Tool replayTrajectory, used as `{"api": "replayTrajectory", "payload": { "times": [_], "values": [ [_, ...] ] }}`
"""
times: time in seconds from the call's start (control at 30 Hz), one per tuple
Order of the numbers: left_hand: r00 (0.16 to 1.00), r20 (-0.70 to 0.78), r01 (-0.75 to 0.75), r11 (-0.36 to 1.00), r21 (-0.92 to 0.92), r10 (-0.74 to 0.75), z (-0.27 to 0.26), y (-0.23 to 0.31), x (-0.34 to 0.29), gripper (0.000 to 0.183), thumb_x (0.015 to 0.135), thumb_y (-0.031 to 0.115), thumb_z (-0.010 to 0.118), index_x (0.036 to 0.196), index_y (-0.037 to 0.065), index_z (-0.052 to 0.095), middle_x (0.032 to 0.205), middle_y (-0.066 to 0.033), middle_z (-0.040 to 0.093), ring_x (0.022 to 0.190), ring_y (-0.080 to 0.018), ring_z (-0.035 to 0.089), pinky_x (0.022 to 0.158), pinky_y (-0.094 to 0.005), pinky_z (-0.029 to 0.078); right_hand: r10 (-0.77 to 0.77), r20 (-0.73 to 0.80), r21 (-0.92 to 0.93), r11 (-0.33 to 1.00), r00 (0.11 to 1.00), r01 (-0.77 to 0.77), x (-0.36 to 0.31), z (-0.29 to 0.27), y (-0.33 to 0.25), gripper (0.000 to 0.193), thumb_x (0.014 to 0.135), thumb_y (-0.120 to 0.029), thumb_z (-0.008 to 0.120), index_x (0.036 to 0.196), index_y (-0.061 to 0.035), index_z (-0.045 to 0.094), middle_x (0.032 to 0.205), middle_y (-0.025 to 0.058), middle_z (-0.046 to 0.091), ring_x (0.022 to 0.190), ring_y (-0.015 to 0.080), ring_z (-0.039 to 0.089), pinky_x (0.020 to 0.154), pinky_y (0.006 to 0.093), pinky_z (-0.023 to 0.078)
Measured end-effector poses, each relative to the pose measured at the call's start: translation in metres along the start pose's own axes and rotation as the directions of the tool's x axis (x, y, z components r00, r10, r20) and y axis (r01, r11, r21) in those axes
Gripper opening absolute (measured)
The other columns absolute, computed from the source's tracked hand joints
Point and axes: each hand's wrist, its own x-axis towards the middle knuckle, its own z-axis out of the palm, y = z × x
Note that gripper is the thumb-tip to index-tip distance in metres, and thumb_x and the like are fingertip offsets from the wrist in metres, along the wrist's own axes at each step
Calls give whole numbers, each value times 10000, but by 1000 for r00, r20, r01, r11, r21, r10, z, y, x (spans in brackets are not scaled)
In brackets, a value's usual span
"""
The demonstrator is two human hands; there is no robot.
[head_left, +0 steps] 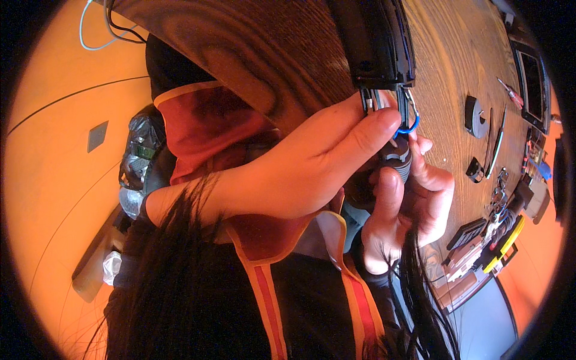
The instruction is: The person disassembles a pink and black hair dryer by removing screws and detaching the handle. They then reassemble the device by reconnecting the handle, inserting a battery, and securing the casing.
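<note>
A long black plastic housing reaches in from the top centre, its lower end open, with thin metal-ended leads sticking out. A blue wire loops from that end toward a short black ribbed cylindrical part. My left hand comes across from the lower left; its fingers close around the leads just below the housing, and the fingertips are partly hidden. My right hand pinches the ribbed cylindrical part between thumb and fingers, close beneath the left thumb.
On the wooden table, at right, lie a black round roll, tweezers, a screwdriver, a dark-screened device, a black keypad and a yellow-edged tool. A plastic-lined bin stands left; cables hang behind.
</note>
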Motion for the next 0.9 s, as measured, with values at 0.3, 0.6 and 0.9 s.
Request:
{"api": "replayTrajectory", "payload": {
  "times": [0.3,0.6,0.9],
  "values": [
    [995,-30,92,996,13,-91,0,4,-3,390,963,331,297,1170,17,399,1203,-191,490,1104,-242,477,960,-373,345,-19,98,-81,996,995,27,1,-1,-10,160,819,80,532,968,47,483,1056,213,583,980,185,558,909,318,391],
    [981,-123,156,987,33,-151,1,1,-4,362,958,354,319,1154,64,413,1043,-58,498,948,-138,462,771,-295,354,-116,171,-245,957,978,156,11,-4,-7,207,809,42,583,1008,51,527,987,187,615,920,187,584,867,320,423],
    [993,-117,10,986,-168,-30,5,-10,4,363,961,380,317,1105,76,452,984,-26,549,865,-87,505,695,-226,429,-10,17,-148,989,1000,13,7,7,1,142,842,17,552,971,56,507,922,160,611,690,139,608,683,261,489]
  ]
}}
